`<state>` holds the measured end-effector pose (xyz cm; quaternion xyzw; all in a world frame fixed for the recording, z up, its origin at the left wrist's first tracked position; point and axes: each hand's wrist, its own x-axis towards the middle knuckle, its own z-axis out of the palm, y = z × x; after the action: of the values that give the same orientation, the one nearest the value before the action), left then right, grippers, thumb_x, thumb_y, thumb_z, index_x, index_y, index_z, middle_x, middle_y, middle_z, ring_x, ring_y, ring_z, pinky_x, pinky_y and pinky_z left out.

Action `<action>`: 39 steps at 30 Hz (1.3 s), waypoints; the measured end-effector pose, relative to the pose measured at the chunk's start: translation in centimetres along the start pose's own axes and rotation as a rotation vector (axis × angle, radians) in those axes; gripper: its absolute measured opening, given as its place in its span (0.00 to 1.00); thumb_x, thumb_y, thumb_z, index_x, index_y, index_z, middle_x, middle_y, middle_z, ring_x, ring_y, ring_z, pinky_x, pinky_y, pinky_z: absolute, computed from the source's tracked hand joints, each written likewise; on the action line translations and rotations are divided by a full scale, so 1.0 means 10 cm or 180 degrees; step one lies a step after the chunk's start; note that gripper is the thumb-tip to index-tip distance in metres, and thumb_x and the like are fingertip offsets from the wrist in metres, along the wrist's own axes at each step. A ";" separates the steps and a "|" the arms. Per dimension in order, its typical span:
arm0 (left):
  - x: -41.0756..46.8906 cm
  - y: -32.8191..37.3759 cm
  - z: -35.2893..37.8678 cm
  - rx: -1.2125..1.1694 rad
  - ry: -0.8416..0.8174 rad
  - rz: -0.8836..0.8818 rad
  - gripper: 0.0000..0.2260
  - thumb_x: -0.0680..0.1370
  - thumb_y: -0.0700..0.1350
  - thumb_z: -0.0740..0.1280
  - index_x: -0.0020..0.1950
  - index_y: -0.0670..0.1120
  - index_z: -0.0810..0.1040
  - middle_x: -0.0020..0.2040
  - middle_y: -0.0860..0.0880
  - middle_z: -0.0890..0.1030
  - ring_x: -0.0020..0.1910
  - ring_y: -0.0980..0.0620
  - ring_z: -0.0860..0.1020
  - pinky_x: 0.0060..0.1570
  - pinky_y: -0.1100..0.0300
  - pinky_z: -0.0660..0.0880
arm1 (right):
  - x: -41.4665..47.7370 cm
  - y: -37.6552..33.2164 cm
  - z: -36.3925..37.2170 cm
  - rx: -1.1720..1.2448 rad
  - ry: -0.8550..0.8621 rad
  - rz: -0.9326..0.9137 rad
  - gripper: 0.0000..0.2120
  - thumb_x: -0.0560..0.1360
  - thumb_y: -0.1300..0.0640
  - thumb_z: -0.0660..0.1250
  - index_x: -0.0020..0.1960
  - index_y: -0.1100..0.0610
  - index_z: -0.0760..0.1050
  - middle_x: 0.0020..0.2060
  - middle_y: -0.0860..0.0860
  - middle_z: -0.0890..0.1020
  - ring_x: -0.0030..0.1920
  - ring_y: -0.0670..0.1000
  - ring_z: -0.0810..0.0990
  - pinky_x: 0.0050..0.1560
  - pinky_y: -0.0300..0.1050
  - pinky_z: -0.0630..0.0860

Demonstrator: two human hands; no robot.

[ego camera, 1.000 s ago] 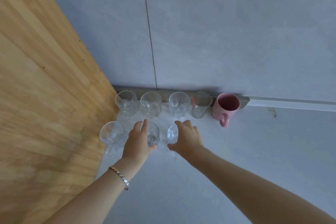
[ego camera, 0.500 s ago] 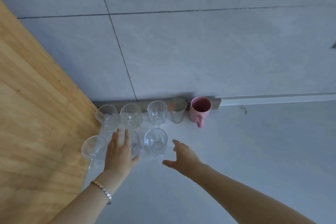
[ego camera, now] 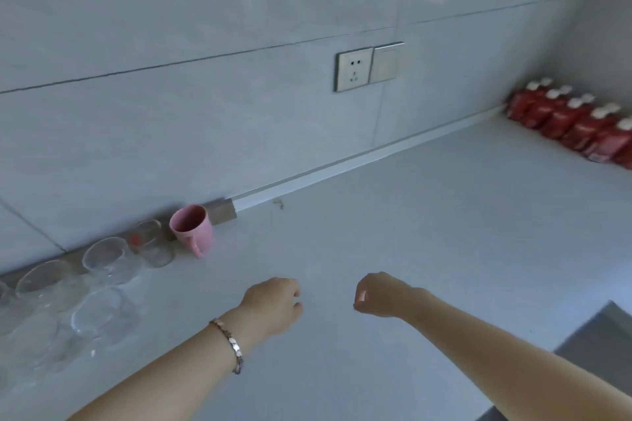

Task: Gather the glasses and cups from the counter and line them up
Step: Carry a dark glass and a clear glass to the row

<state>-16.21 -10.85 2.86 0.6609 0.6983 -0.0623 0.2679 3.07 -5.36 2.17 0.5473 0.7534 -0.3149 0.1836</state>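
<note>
Clear glasses stand in two rows at the far left of the pale counter (ego camera: 410,215). In the back row along the wall are a round glass (ego camera: 44,280), another round glass (ego camera: 106,258) and a small straight glass with a red mark (ego camera: 150,243). A pink mug (ego camera: 193,229) ends that row on the right. One front-row glass (ego camera: 99,313) shows plainly; others blur at the frame edge. My left hand (ego camera: 273,308), bracelet at the wrist, and my right hand (ego camera: 379,296) hover over the counter right of the glasses. Their fingers are loosely curled and hold nothing.
A wall socket (ego camera: 354,69) and a switch (ego camera: 388,61) sit on the tiled wall above. Several red pouches (ego camera: 574,123) line the counter's far right corner. A dark lower surface (ego camera: 598,335) begins past the counter's edge at the lower right.
Both hands have let go of the front-row glasses and drawn back to the right. The view has swung right, so the glasses now lie at the far left and the wooden panel is gone.
</note>
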 end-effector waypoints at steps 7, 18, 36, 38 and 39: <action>0.62 2.35 0.27 0.0042 -0.0219 0.0398 0.14 0.76 0.49 0.61 0.60 0.48 0.75 0.62 0.49 0.78 0.61 0.47 0.76 0.58 0.59 0.71 | -0.90 2.40 -0.42 0.0344 0.0492 0.0803 0.15 0.77 0.54 0.59 0.59 0.59 0.76 0.60 0.55 0.78 0.55 0.55 0.79 0.52 0.46 0.75; 1.22 5.49 0.80 0.0276 -0.0305 0.1174 0.14 0.76 0.48 0.61 0.61 0.48 0.75 0.62 0.47 0.78 0.60 0.46 0.76 0.59 0.57 0.72 | -2.25 5.47 -0.65 0.0747 0.1501 0.1967 0.13 0.76 0.56 0.60 0.58 0.53 0.77 0.59 0.51 0.79 0.59 0.55 0.77 0.54 0.44 0.74; 3.18 7.64 0.97 0.0937 -0.0895 0.1982 0.15 0.77 0.48 0.60 0.62 0.48 0.74 0.58 0.50 0.79 0.57 0.49 0.78 0.52 0.61 0.71 | -1.53 7.57 -0.91 0.3005 0.3016 0.3545 0.46 0.69 0.48 0.73 0.75 0.63 0.51 0.73 0.57 0.61 0.73 0.56 0.62 0.70 0.48 0.64; 3.38 7.78 0.98 0.1005 -0.0894 0.2058 0.14 0.77 0.48 0.60 0.62 0.48 0.74 0.57 0.49 0.79 0.56 0.48 0.78 0.53 0.61 0.72 | -1.44 7.67 -0.91 0.3222 0.3213 0.3658 0.42 0.70 0.51 0.73 0.75 0.61 0.53 0.73 0.56 0.61 0.72 0.55 0.63 0.69 0.47 0.65; 3.47 7.85 0.99 0.1027 -0.0906 0.2088 0.15 0.77 0.48 0.60 0.62 0.48 0.74 0.57 0.49 0.79 0.56 0.48 0.78 0.54 0.60 0.72 | -1.41 7.70 -0.91 0.3303 0.3291 0.3727 0.42 0.70 0.52 0.73 0.75 0.60 0.53 0.72 0.56 0.62 0.71 0.55 0.65 0.68 0.47 0.66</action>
<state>62.33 24.93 -0.43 0.8674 0.3871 -0.1734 0.2604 80.77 6.39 -3.47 0.9249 0.1114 -0.1868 -0.3118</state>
